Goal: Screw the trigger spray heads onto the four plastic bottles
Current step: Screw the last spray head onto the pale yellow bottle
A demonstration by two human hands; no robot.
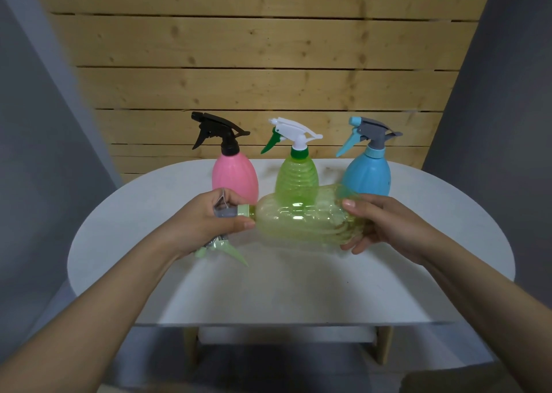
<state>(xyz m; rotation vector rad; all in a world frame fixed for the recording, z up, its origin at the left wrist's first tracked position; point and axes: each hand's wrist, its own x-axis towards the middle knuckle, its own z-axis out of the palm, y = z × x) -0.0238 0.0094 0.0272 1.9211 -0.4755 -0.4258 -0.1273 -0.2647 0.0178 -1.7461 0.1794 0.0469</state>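
**Last bottle in hand, three already capped**

Pale wooden slats back a white table (119,228), where the pink bottle (236,177), green bottle (297,177) and blue bottle (367,177) stand upright, heads on. Above the tabletop, the yellow-green bottle (301,219) lies sideways, neck pointing left. The right hand (385,225) curls around its base; the left hand (206,222) closes on the spray head (230,213) at the collar. Judging by this, only tightening remains.
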